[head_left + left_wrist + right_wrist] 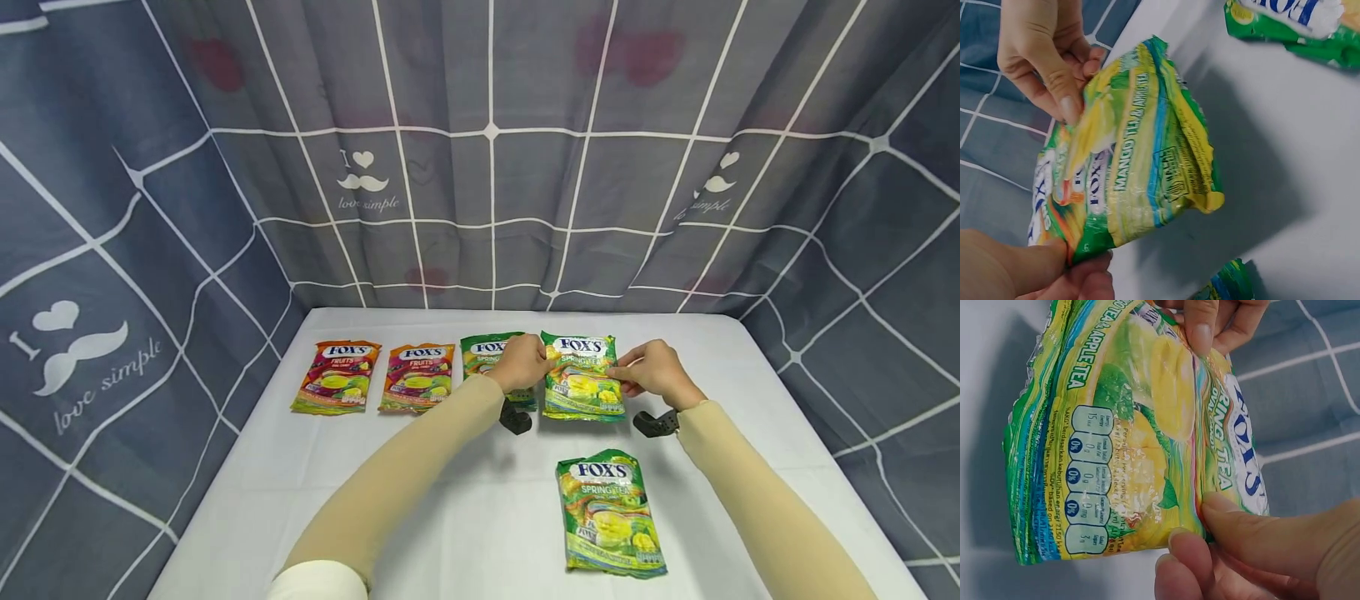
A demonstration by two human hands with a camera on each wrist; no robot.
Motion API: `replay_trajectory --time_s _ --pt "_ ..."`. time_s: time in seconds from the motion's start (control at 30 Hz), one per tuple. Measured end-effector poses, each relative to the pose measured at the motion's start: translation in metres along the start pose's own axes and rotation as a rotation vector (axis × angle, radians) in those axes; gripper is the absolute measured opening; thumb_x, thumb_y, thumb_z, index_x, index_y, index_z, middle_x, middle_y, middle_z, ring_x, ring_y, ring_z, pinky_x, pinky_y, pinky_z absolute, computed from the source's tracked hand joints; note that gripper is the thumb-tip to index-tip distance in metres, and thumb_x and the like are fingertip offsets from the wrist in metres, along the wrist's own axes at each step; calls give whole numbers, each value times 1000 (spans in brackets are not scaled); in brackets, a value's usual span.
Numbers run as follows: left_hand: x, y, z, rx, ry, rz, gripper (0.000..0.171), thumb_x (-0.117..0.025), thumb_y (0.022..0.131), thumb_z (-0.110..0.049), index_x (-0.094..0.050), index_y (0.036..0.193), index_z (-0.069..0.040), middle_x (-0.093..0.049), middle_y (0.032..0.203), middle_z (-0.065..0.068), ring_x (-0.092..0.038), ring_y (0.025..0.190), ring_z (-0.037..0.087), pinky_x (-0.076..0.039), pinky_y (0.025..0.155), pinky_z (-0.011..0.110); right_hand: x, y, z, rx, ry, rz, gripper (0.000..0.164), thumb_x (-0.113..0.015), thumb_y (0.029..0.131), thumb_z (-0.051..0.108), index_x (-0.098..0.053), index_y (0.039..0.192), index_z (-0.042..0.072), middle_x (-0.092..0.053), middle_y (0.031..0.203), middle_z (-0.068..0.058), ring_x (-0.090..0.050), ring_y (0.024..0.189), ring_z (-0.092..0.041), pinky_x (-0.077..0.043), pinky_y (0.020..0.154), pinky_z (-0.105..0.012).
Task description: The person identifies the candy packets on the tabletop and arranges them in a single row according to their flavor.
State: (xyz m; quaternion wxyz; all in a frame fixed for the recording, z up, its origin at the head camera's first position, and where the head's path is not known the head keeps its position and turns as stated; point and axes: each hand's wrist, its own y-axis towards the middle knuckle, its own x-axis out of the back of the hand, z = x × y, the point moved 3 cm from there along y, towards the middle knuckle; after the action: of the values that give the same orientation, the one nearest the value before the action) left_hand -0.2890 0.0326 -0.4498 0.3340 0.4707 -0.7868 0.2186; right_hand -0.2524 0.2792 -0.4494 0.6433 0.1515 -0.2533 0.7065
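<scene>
Between both hands is a green-and-yellow Fox's Spring Tea candy bag (581, 383), pinched at its two side edges. My left hand (519, 363) grips its left edge between thumb and fingers, and my right hand (654, 372) its right edge. In the left wrist view the candy bag (1129, 144) is tilted over the white surface, casting a shadow. The right wrist view shows the bag's front (1129, 437) with the right thumb (1254, 531) on it. Partly hidden behind the left hand lies another green candy bag (480, 354).
Two orange-and-purple Fox's Fruits bags (337, 379) lie in the row to the left. Another Spring Tea bag (611, 517) lies nearer the front of the white-covered table (465, 517). Dark checked curtains (435, 167) enclose the back and sides.
</scene>
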Motion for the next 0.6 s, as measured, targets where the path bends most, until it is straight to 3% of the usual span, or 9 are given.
replay_trajectory --time_s 0.2,0.4,0.6 --pt "-10 19 3 17 25 -11 65 -73 108 -13 -40 53 -16 -37 43 -4 -39 38 9 -36 49 24 6 16 -9 -18 -11 -18 32 -83 99 7 -71 112 -19 -76 78 -13 -73 61 -17 -65 64 -38" --pt "-21 37 11 74 29 37 65 -69 109 -13 -36 54 -16 -30 46 -2 -30 39 11 -35 50 27 6 30 -20 -56 -27 -27 32 -83 98 7 -72 113 -19 -76 78 -13 -71 59 -14 -63 60 -31" --pt "-50 76 52 130 116 15 61 -73 107 -22 -43 53 -19 -31 48 -4 -33 39 12 -43 50 30 3 43 -32 -81 -20 -30 33 -83 98 8 -73 112 -19 -76 77 -12 -72 59 -14 -63 61 -32"
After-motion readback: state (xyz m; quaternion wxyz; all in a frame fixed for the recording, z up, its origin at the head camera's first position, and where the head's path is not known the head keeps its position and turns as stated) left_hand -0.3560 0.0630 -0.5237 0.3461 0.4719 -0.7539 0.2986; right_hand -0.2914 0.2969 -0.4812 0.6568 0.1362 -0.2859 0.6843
